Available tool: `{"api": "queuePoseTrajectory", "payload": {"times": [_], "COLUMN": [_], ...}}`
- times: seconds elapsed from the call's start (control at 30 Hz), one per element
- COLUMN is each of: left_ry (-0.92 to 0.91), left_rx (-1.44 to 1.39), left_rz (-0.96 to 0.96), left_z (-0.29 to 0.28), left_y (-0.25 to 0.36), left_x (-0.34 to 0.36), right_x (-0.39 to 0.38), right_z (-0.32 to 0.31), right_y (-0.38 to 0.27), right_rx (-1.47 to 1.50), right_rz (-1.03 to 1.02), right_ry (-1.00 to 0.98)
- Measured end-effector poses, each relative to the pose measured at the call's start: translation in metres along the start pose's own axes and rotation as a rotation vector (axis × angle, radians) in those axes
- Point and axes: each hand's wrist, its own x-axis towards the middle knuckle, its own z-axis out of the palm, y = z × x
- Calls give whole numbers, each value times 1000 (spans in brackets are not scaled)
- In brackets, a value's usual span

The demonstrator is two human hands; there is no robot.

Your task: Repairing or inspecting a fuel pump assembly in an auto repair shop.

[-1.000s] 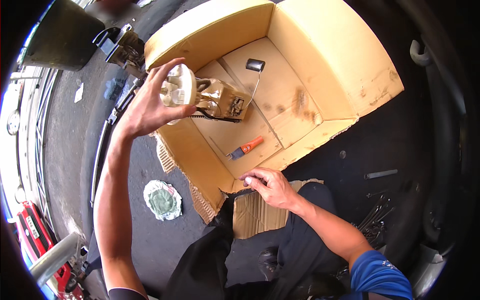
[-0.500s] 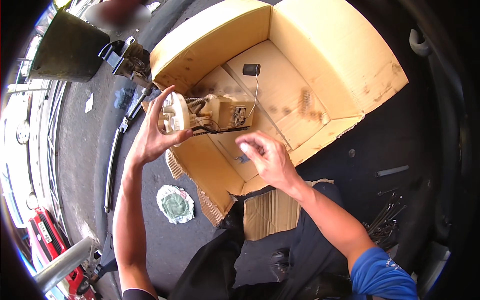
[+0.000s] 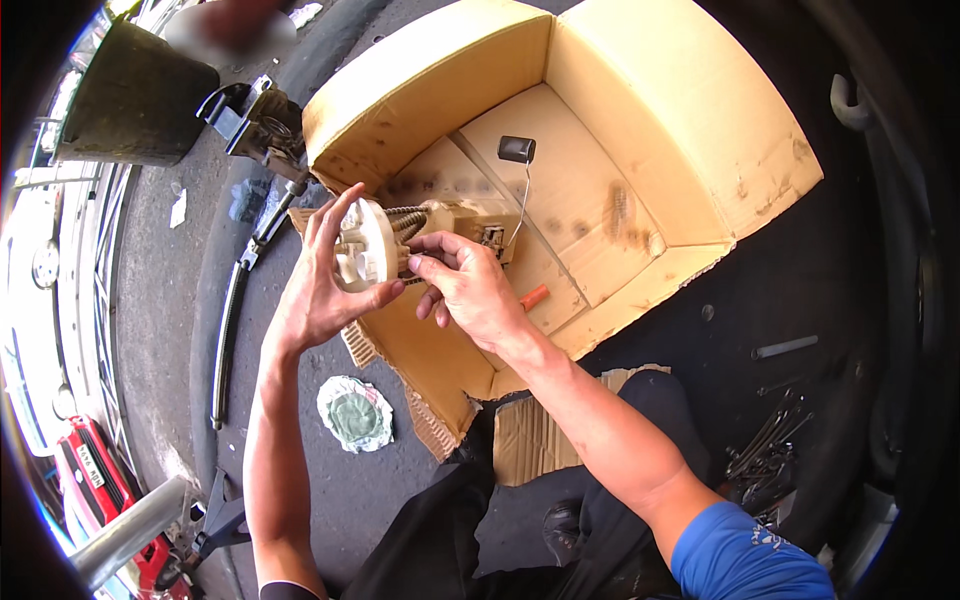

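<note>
A fuel pump module [image 3: 470, 215] lies on its side above the cardboard box [image 3: 610, 300]. It has a round white flange, ribbed hoses, a beige body and a black float [image 3: 516, 149] on a thin wire arm. My left hand [image 3: 325, 265] grips the flange's rim, thumb below and fingers above. At the flange's inner face, beside the hoses, my right hand [image 3: 465, 290] is closed in a pinch of thumb and forefinger. What it pinches is hidden by the fingers. Partly behind that hand, a short orange stick-like piece [image 3: 535, 297] lies in the box.
A dark bucket [image 3: 140, 95] and a greasy metal assembly with a hose [image 3: 262, 120] stand left of the box. A crumpled white-green cloth-like piece [image 3: 356, 413] lies on the floor. Wrenches [image 3: 765, 440] and a clear tube [image 3: 785, 347] lie at right.
My right hand has moved left and up, from beside the module's body to the flange's inner face. My left hand keeps its hold. The orange piece has come into sight.
</note>
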Motion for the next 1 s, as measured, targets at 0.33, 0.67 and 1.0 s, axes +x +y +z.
{"api": "queuePoseTrajectory", "payload": {"times": [0.33, 0.67, 1.0], "left_ry": [61, 73, 72], "left_rx": [-20, -15, 26], "left_rz": [-49, -45, -19], "left_z": [13, 13, 15], "left_y": [5, 1, -5], "left_x": [-18, -26, -24], "right_x": [-9, -12, -11], "right_z": [1, 6, 7], "right_y": [22, 28, 26], "right_rx": [193, 150, 193], "right_rz": [75, 51, 88], "right_ry": [-73, -49, 45]}}
